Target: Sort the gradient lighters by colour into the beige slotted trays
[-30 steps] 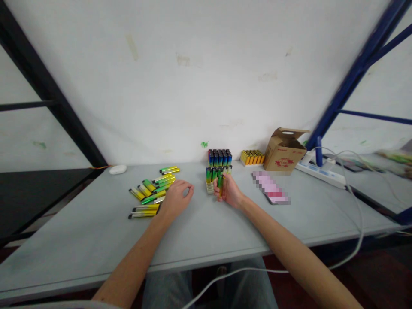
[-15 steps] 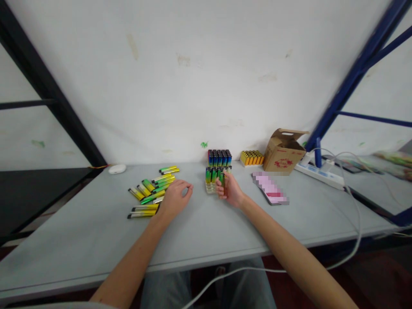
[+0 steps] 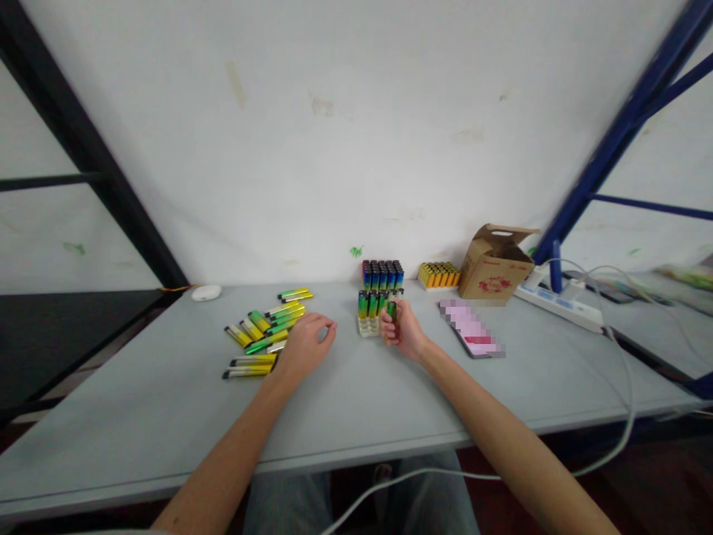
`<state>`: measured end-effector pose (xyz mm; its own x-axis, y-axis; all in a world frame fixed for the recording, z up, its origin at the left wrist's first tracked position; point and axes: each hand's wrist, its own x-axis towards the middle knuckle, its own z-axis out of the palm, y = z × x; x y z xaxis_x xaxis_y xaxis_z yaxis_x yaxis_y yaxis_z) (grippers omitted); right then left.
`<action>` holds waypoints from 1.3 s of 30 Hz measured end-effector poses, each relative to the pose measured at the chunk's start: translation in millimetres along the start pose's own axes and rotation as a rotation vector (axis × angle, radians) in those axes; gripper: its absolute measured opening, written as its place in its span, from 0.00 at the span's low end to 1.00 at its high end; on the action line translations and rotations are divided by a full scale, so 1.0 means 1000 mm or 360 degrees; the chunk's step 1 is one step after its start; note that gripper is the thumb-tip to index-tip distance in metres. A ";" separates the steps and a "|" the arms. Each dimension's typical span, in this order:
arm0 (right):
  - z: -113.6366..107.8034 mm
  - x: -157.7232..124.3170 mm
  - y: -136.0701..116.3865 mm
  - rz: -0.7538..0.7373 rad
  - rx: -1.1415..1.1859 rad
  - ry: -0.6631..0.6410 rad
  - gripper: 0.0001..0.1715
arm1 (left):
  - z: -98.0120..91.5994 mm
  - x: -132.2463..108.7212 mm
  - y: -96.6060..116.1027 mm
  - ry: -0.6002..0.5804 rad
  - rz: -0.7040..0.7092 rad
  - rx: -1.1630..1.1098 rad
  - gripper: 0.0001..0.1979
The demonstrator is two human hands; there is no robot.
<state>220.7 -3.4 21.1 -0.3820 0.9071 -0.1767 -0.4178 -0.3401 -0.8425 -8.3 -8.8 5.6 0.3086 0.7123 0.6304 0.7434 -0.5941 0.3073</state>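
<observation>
My right hand is closed around a green lighter with a dark top, held upright just in front of a pale tray. Green-and-blue lighters stand in the tray's back part; some of its front slots show bare. On the left, my left hand rests over the table with fingers loosely bent and the thumb apart, nothing visible in it. It lies at the right edge of a loose spread of yellow, green and silver lighters, hiding part of them.
Behind the tray stands a block of blue lighters, with a tray of orange ones to its right. An open cardboard box, a phone and a power strip lie further right. A white cable crosses the table's front edge.
My right hand has shifted slightly right and down with the lighter, relative to the tray. My left hand has hardly moved. The whole view has shifted a little.
</observation>
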 end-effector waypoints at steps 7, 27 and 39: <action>0.000 -0.002 -0.002 -0.0046 -0.0035 -0.0049 0.24 | 0.001 -0.001 -0.003 -0.0050 0.0005 0.0074 0.12; 0.000 -0.001 -0.002 -0.0070 -0.0075 0.0049 0.23 | 0.006 -0.006 -0.013 -0.0121 -0.0150 0.0275 0.10; 0.008 -0.005 -0.005 -0.0026 -0.0168 0.0135 0.16 | 0.005 -0.006 -0.013 -0.0133 -0.0129 0.0284 0.11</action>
<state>218.2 -7.9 30.3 -0.3032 0.9315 -0.2011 -0.3328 -0.3013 -0.8936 -16.5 -3.3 -5.4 0.2864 0.7878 0.5454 0.8586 -0.4636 0.2188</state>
